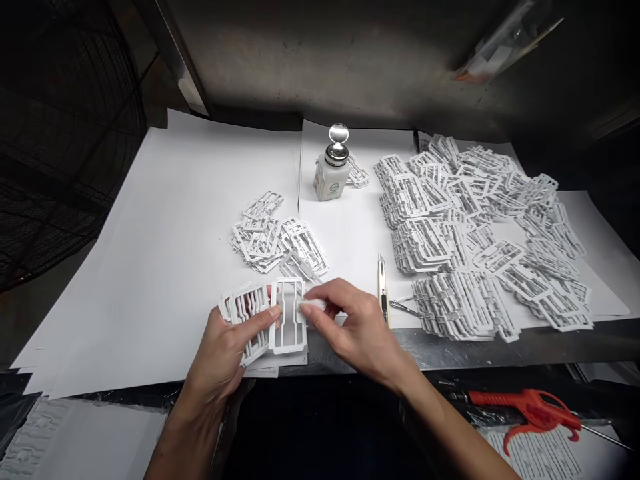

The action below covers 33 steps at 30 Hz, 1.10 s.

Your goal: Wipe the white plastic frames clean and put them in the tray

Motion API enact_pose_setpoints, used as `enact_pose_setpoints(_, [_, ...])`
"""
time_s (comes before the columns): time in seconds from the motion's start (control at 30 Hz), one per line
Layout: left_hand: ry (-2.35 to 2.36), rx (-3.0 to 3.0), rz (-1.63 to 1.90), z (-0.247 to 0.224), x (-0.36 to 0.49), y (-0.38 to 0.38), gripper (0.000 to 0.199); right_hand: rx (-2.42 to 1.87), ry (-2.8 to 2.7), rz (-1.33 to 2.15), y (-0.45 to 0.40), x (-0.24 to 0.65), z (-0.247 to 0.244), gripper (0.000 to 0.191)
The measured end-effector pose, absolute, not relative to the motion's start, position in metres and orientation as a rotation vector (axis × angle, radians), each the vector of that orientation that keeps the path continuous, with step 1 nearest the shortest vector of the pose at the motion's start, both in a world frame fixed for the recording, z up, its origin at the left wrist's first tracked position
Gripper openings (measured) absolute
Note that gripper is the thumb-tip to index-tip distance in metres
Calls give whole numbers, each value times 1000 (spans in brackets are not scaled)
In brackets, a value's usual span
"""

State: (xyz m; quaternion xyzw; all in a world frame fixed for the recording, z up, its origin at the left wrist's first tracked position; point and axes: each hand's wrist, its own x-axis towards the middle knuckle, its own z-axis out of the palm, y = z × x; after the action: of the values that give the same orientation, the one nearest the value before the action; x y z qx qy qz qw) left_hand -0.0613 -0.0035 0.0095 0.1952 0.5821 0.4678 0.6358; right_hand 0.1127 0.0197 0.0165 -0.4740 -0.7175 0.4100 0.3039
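On my feed, one slotted white frame [287, 349] is held upright in front of me, clear of the counter [440, 351] and in nobody's pile. My left hand [220, 350] has its thumb pressed over that frame's left edge, and the same grip keeps a fanned stack of similar frames [253, 307] beside it. My right hand [370, 337] has thumb and forefinger pinched on a small white wad [316, 304], right at the frame's right edge; whether the wad touches it I cannot tell.

As for progress, I'd judge this one frame as mid-handling, with the stack in my grip around it. Just beyond my hands lies a loose, smaller pile [260, 240], and to the right a far larger heap [440, 247], partly in leaning rows, partly jumbled. Nothing I can see marks either as finished or waiting, so I can't say how much is left.

A bottle [331, 181] stands with its metal lid tipped up, a few more frames [358, 175] just behind it. The utility knife [383, 287] lies on the paper between my right hand and the large heap, out of my grip
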Motion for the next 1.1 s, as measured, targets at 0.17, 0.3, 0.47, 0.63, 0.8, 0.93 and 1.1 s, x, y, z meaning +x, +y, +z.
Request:
enact_pose_setpoints(0.17, [1344, 423, 1132, 10, -61, -1, 30, -1226, -1910, 1264, -1, 122, 18, 11])
enact_pose_setpoints(0.3, [1388, 467, 1140, 10, -58, 0, 26, -1219, -1853, 1258, -6, 115, 20, 11])
enact_pose_setpoints(0.47, [1442, 491, 1197, 10, -53, -1, 24, -1082, -1933, 1253, -7, 100, 19, 14])
enact_pose_setpoints(0.63, [1413, 438, 1231, 11, -58, 0, 31, -1259, -1829, 1137, -6, 118, 15, 10])
enact_pose_setpoints(0.8, [1410, 412, 1226, 13, -59, 1, 32, -1436, -1688, 1266, -7, 128, 9, 12])
enact_pose_setpoints(0.93, [1370, 440, 1201, 11, -56, 1, 26, -1435, -1635, 1529, -8, 118, 3, 20])
enact_pose_setpoints(1.1, [1362, 458, 1204, 9, -54, 0, 23, -1397, -1549, 1631, -5, 115, 0, 24])
